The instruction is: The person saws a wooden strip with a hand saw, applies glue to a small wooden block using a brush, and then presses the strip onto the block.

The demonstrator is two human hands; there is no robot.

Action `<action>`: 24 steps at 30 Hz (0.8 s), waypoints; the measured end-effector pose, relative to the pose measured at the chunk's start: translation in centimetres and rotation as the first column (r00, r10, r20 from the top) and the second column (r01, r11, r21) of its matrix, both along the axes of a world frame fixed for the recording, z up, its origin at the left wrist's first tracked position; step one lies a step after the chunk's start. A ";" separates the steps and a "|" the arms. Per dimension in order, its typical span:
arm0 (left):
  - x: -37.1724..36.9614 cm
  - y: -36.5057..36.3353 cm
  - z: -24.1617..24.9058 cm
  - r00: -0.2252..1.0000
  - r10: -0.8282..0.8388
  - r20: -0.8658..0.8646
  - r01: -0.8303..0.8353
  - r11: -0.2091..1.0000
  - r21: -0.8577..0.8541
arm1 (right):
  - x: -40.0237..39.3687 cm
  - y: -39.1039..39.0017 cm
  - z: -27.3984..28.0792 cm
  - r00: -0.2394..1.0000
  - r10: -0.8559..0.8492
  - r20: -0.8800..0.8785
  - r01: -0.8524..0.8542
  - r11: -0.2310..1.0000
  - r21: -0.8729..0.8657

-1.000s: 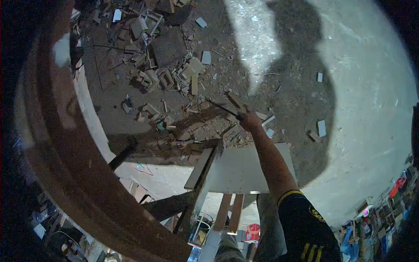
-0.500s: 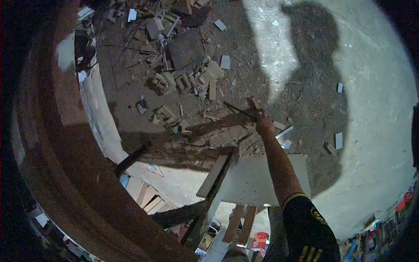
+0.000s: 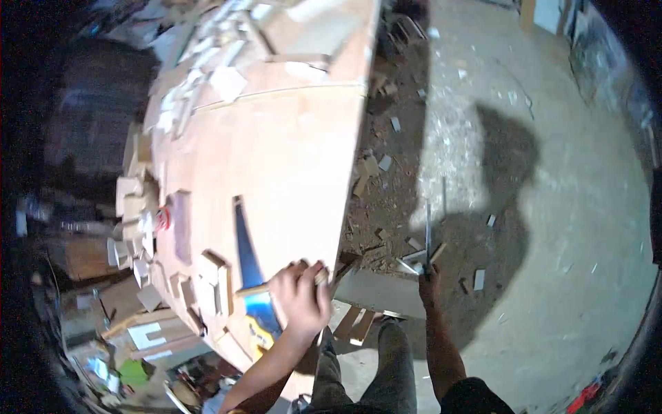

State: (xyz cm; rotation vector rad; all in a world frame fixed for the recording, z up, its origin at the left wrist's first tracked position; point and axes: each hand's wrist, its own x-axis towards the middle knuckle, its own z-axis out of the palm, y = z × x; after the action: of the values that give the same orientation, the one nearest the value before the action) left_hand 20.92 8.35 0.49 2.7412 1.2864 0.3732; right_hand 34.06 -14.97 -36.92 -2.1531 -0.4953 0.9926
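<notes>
Left hand (image 3: 302, 298), fingers part-curled, contents unclear, just right of and nearer the saw (image 3: 247, 254), which lies lengthwise on the worktop (image 3: 293, 159), blade pointing away; right hand (image 3: 429, 283), fingers closed round a thin rod (image 3: 428, 231), beyond the edge.

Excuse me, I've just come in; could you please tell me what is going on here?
A person stands at the edge of a pale wooden worktable. Their right hand is out past the edge, gripping a long, thin tool. The left hand is over the tabletop with its fingers curled, too blurred to tell whether it holds anything. Beside it a handsaw lies on the table, near some wooden blocks. Offcuts and debris litter the floor.
</notes>
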 end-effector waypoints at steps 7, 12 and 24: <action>-1.1 -2.0 0.9 0.983 -0.179 0.031 0.176 0.982 0.074 | 2.6 -0.8 19.2 0.976 0.060 0.211 -0.139 0.914 0.381; -3.8 -6.0 11.7 0.946 -0.059 0.318 0.037 0.997 0.073 | 1.1 2.3 33.5 0.918 0.111 0.381 -0.267 0.882 0.388; -29.9 -5.1 8.4 0.679 0.659 0.323 -0.464 0.726 -0.507 | -18.7 3.6 46.0 0.746 0.578 0.330 -0.664 0.606 0.438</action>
State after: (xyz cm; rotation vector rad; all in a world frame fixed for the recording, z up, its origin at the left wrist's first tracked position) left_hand -8.95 3.24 8.87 1.6920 1.7968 0.7082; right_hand 15.36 -11.34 9.12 -1.5439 -1.5043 0.8812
